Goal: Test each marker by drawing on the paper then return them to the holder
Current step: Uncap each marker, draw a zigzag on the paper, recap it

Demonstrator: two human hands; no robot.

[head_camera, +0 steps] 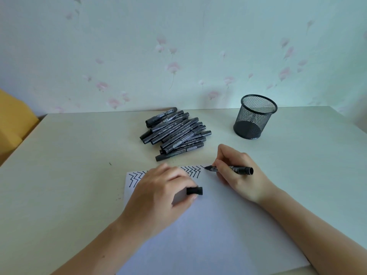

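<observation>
A white sheet of paper [214,225] lies on the table in front of me, with black zigzag lines along its top edge. My right hand [241,175] grips an uncapped black marker [236,169], its tip touching the paper at the top edge, just right of the zigzags. My left hand [158,193] rests on the paper and pinches the marker's black cap [194,190]. A pile of several capped black markers [175,132] lies behind the paper. The black mesh holder [255,117] stands upright at the back right, with no markers showing in it.
The pale table [69,175] runs to a wall with flowered wallpaper. A yellow object [14,124] sits beyond the table's left edge. The table's right corner is near the holder.
</observation>
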